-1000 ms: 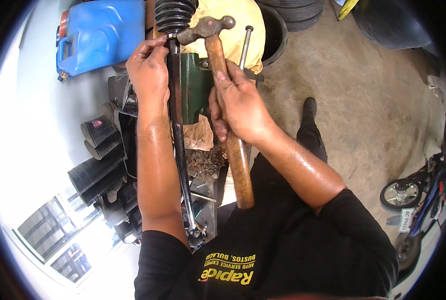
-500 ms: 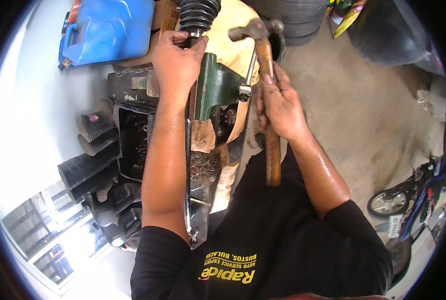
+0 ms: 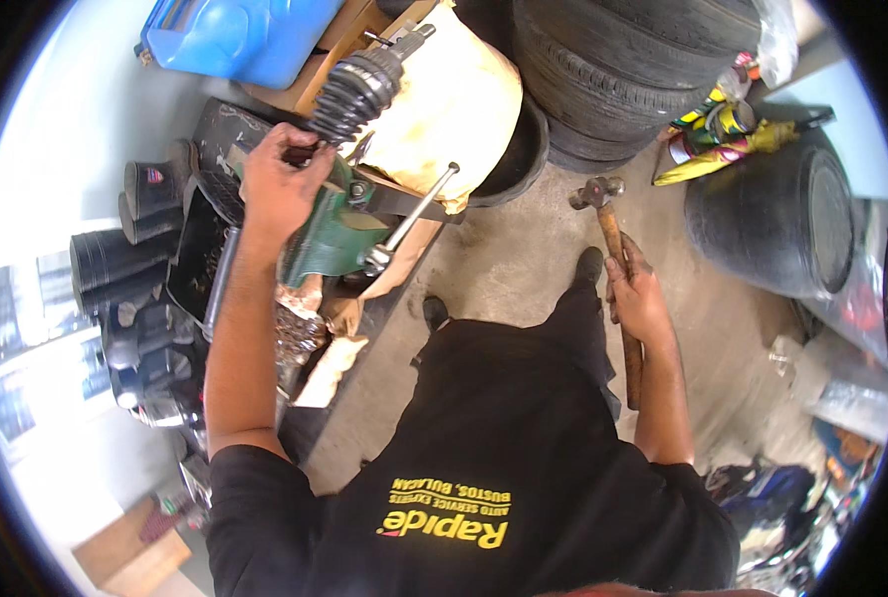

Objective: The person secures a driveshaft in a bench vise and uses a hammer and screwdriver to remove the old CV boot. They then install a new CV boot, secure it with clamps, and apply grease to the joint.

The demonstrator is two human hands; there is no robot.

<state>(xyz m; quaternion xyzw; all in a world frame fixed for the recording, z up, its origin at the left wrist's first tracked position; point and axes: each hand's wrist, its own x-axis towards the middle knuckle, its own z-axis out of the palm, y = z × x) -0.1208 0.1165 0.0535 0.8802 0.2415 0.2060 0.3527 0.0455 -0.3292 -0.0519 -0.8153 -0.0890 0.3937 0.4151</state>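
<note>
Black ribbed boot point(image 3: 354, 97) lies just beyond left hand point(image 3: 279, 184), pinched at near end; right hand point(image 3: 641, 300) grips hammer point(image 3: 610, 227); green vise point(image 3: 334, 239) between.

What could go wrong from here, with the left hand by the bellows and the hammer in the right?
A hammer blow near the bellows' lower end could hit the left hand, which is right there.
A stray strike might tear the bellows.
The vise handle juts out over the bench's edge, so an arm or the hammer could knock it.
</note>
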